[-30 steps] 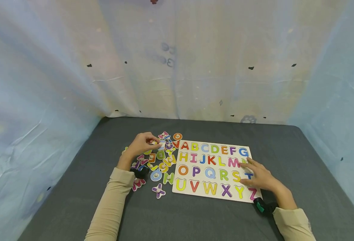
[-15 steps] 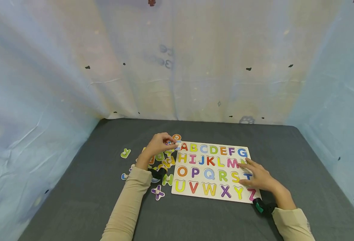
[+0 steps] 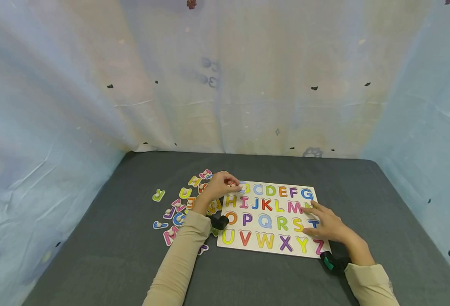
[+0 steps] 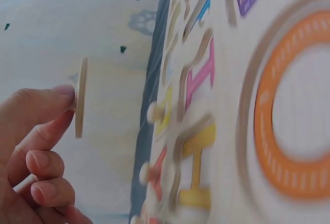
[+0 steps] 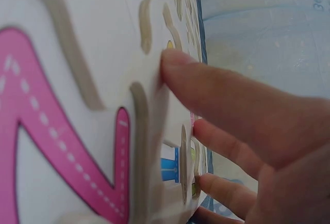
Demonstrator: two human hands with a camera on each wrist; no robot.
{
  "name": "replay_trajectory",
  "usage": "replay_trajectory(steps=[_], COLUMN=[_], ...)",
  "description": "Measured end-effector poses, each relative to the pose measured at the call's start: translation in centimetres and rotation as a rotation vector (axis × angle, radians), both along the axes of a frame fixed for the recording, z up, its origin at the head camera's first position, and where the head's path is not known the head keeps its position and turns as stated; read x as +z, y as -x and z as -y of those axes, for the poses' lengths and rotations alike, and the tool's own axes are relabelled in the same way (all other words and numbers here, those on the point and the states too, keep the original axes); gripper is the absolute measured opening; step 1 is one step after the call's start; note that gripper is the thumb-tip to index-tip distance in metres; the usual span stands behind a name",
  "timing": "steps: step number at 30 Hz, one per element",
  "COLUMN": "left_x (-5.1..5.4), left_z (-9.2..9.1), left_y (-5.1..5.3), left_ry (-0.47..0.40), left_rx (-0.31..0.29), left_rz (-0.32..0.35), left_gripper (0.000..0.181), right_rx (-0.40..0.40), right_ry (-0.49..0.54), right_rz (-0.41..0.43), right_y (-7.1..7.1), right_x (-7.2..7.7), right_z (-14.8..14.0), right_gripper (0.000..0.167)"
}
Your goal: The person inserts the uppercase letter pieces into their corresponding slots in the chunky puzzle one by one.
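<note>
1. Pinching a pale blue letter piece [image 4: 81,100] between thumb and finger with the left hand [image 3: 218,187], apparently by its knob; shown nearly edge-on at the wrist, so impossible to name the letter.
2. Held above the upper left corner of the puzzle board [image 3: 254,245], visibly apart from its surface. Partly covering the yellow-green B piece [image 4: 164,111] in the head view, next to the red A piece [image 4: 161,166], each with a knob standing up from the board.
3. To judge by the thin edge in the left wrist view, held with the flat face roughly parallel to the board; impossible to tell how turned within that plane.
4. From the left hand to the pale blue C recess [image 3: 258,189]: just rightward along the top row, past B. To the pale blue Q recess [image 3: 264,220]: also rightward, but two rows nearer the body. Much nearer to C with the left hand than with the right.
5. Resting on the board's right side with the right hand [image 3: 326,222], fingers spread and holding nothing, beside S and T.
6. Scattered left of the board on the grey desk [image 3: 106,255]: many loose pieces, including a green R piece [image 3: 158,195] and a pink M piece [image 3: 170,235].
</note>
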State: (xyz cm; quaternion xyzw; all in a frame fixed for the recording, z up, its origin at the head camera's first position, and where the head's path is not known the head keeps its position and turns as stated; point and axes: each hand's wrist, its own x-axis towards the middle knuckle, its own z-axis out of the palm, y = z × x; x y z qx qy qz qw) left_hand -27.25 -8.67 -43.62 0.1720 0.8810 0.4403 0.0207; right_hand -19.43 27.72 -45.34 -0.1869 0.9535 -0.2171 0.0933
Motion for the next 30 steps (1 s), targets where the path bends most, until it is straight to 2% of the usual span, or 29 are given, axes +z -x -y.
replay_trajectory(steps=[5, 10, 17, 22, 30], left_x=[-0.8, -1.3, -1.9, -2.2, -1.8], left_z=[-1.5, -2.8, -4.5, -5.6, -6.7], left_y=[0.5, 0.7, 1.2, 1.6, 1.4], left_ry=[-0.023, -0.005, -0.026, 0.013, 0.110], left_rx=[-0.011, 0.028, 0.074, 0.109, 0.194], left_rz=[0.009, 0.072, 0.109, 0.105, 0.121], left_gripper=[0.016, 0.017, 0.018, 0.019, 0.017], right_rx=[-0.003, -0.007, -0.016, -0.025, -0.007], right_ry=[-0.004, -0.003, -0.003, 0.007, 0.008], right_rz=[0.000, 0.002, 0.009, 0.017, -0.001], right_y=[0.0, 0.0, 0.0, 0.0, -0.1], right_x=[-0.1, 0.0, 0.0, 0.0, -0.1], right_z=[0.0, 0.1, 0.0, 0.0, 0.1], right_gripper=[0.069, 0.070, 0.071, 0.071, 0.073])
